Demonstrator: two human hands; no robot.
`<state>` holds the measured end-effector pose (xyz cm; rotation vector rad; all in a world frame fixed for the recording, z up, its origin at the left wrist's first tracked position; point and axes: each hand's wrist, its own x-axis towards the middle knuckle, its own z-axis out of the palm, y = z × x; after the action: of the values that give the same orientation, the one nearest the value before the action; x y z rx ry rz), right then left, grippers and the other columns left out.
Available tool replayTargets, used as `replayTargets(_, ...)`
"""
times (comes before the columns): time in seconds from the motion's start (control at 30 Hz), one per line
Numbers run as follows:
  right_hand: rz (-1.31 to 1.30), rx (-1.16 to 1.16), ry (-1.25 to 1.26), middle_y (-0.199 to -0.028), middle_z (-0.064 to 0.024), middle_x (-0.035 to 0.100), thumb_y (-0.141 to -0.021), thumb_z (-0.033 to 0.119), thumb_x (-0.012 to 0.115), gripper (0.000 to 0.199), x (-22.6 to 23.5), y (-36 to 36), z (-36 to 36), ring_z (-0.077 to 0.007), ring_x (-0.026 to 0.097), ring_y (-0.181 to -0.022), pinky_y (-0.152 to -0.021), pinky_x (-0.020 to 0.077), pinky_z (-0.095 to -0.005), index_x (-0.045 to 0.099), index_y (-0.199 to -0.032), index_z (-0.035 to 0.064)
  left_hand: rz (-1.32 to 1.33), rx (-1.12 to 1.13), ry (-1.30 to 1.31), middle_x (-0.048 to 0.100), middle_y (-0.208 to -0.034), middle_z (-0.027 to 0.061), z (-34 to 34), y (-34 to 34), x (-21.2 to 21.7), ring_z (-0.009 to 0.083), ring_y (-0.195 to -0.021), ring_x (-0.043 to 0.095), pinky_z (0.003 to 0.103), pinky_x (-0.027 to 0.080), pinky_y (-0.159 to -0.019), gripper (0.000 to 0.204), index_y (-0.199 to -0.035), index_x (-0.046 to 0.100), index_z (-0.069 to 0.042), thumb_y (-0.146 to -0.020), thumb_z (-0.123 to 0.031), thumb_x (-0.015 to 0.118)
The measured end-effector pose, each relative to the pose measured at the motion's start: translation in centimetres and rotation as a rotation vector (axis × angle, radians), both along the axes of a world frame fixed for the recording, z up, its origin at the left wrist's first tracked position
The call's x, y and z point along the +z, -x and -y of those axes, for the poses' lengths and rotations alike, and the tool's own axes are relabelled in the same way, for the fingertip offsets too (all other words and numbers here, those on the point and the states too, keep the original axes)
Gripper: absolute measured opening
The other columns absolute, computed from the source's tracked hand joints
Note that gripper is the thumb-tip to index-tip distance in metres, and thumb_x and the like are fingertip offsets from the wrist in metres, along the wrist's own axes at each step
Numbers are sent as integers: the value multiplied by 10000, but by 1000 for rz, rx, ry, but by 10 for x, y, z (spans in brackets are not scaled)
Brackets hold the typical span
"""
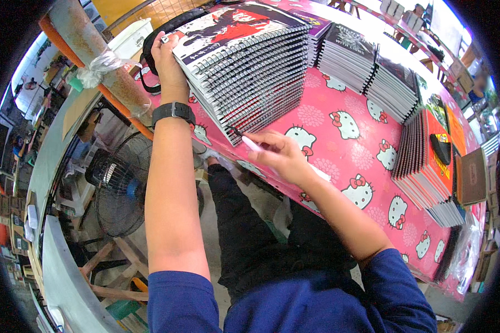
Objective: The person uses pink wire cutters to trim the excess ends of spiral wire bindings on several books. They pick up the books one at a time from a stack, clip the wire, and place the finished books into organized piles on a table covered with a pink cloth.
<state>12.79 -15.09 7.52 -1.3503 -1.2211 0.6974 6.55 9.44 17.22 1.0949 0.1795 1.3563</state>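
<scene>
A tall stack of spiral notebooks [250, 77] stands at the table's near left edge, its wire bindings facing me. The top cover is red, black and white. My left hand [169, 66], with a dark watch at the wrist, is closed around the stack's upper left corner. Low at the stack's near corner, my right hand [283, 155] pinches a slim pale pink tool [252, 144] with a dark tip. That tip is at the lowest bindings; whether it touches them I cannot tell, nor the tool's exact kind.
More notebook stacks [347, 58] line the far side of the pink patterned tablecloth [372, 158], with orange-covered ones [428, 152] at the right. A black fan [122, 186] stands below left. A rusty post [97, 61] wrapped with orange hose rises beside the table.
</scene>
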Motion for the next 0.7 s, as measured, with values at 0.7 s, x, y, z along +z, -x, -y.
replayTargets(0.7, -106, -32, 31, -955, -133, 579, -751, 176, 621, 389, -1, 7, 2, -281, 547, -900, -783, 445, -374, 558, -1111, 43, -17, 17, -49, 507, -1061, 118, -9, 2, -5, 194, -964, 524, 279, 410, -855, 570, -1249, 345, -18, -771, -232, 568)
